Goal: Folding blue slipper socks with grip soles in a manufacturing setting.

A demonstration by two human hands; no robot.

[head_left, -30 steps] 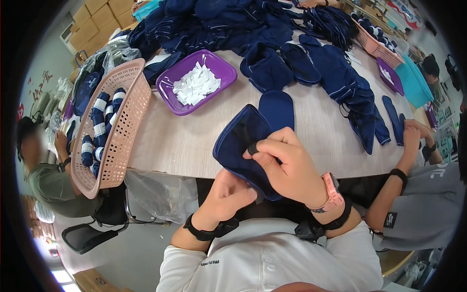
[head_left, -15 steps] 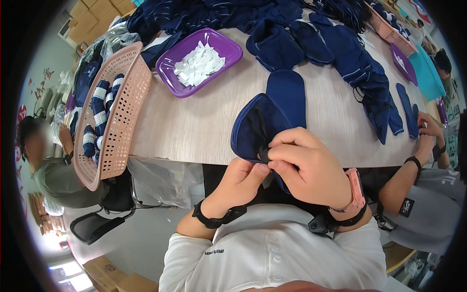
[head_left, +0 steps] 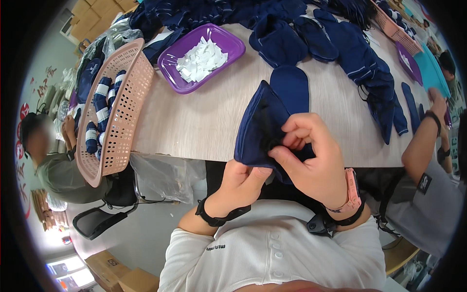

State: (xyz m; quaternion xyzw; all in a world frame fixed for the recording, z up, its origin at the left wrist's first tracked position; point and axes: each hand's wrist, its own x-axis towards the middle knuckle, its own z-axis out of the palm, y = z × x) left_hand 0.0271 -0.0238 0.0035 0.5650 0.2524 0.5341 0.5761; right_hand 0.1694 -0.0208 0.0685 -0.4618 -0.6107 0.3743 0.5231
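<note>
Just over the table's near edge, I hold a navy fabric pouch [head_left: 255, 129] with its dark mouth facing up and its upper rim drawn to a point. My left hand [head_left: 241, 185] pinches its lower edge, thumb on top. At the pouch's right side my right hand [head_left: 316, 163] is closed, fingers curled and thumb pressed at the black inner part; what lies between those fingertips is partly hidden. Behind the pouch, a flat navy fabric piece with a rounded end [head_left: 292, 85] lies on the table.
A purple tray [head_left: 168, 73] of white paper slips lies ahead. At the left, a pink basket [head_left: 129, 97] holds rolled navy bundles. Navy fabric pieces [head_left: 277, 41] cover the far table [head_left: 189, 126]. Co-workers sit at both sides; one's arm [head_left: 421, 131] reaches in at right.
The pouch's upper rim has gone from rounded to pointed and stands higher. My right hand has lifted slightly, its fingers more curled. The co-worker's arm at right has reached farther forward.
</note>
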